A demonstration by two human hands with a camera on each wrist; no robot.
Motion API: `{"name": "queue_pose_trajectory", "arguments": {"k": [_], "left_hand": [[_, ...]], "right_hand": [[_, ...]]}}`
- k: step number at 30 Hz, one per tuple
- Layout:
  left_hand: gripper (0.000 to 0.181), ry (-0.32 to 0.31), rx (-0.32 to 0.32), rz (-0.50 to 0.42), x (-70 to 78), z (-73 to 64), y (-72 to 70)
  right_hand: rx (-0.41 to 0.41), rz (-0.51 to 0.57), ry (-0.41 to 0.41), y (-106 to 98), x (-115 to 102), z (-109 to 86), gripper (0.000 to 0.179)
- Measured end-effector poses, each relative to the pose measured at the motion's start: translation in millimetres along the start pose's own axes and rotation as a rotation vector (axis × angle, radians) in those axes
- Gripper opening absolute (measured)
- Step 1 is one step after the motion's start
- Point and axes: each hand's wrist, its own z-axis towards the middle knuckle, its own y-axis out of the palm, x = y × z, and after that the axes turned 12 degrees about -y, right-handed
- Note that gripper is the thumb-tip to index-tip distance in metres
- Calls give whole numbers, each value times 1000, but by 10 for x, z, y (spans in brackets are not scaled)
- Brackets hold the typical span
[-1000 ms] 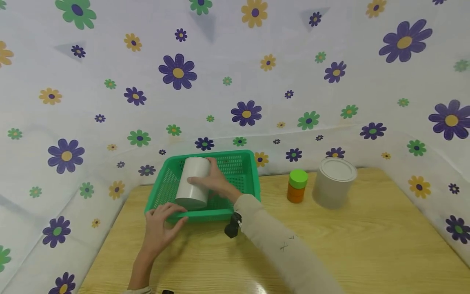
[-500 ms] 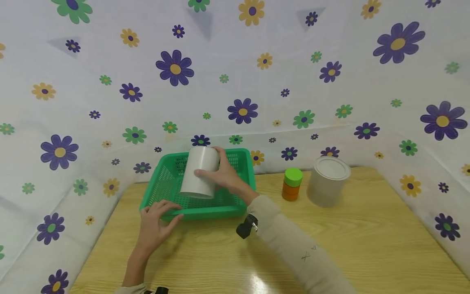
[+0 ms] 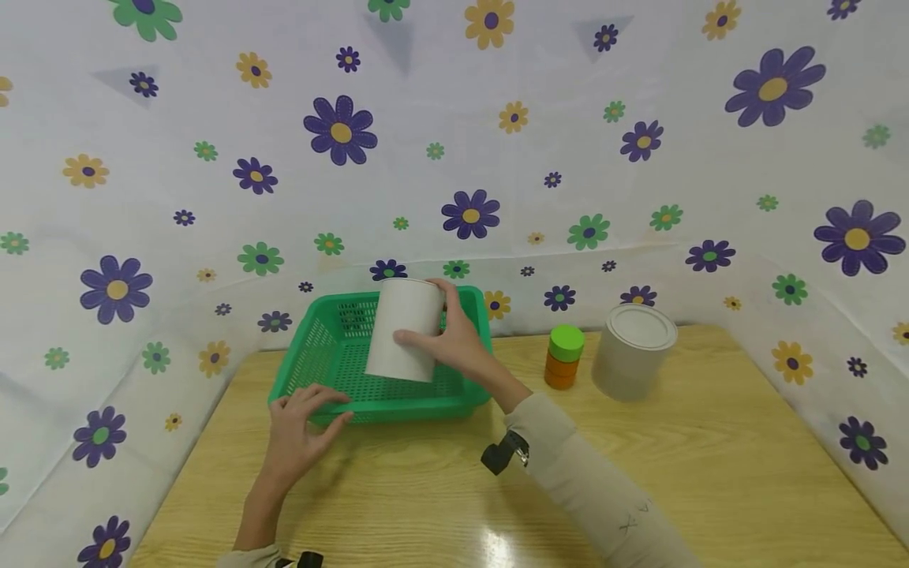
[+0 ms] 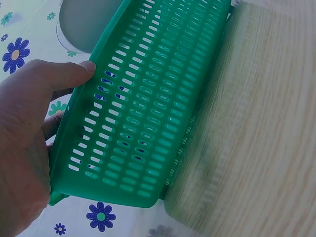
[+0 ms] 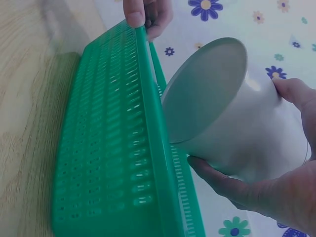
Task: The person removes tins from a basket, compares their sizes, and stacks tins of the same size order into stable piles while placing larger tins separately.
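Observation:
A green perforated basket (image 3: 405,410) stands at the back left of the wooden table in the head view. My left hand (image 3: 298,434) pinches its front rim near the left corner, thumb outside and fingers over the rim, as the left wrist view shows. My right hand (image 3: 461,343) grips a plain white can (image 3: 403,327) around its side, thumb across the near face. The can is tilted above the basket's interior. In the right wrist view, its smooth round end (image 5: 207,94) faces the basket's rim (image 5: 157,118).
To the right of the basket stands a small orange jar (image 3: 562,367) with a bright green lid. Beside it is a larger pale can (image 3: 630,359) with a ringed lid, upright on the table (image 3: 675,450). Flower-printed white sheeting (image 3: 554,221) surrounds the table at the back and sides.
The right hand has lifted the white can up and moved it rightward from low in the basket's left part. The left hand has stayed at the rim. The head view shifted slightly.

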Motion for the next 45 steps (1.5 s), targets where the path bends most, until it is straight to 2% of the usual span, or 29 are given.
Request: {"name": "queue_pose_trajectory", "arguments": {"k": [8,22,31,35,45], "left_hand": [[21,0,4,3,8,2,13],[25,-7,8,-7,31,1,-2],[23,-6,10,-4,32,-1,1],[23,0,10,-7,33,-6,-1],[23,3,2,-10,20,-20,-18]], "right_hand": [[8,1,-84,-159,-77,-198,96],[58,-93,-176,-391,-197,-549,95],[78,-79,-172,-547,-289,-796,100],[96,-87,-199,-600,-301,-902,99],[137,-198,-252,-731,-301,-1176,101]]}}
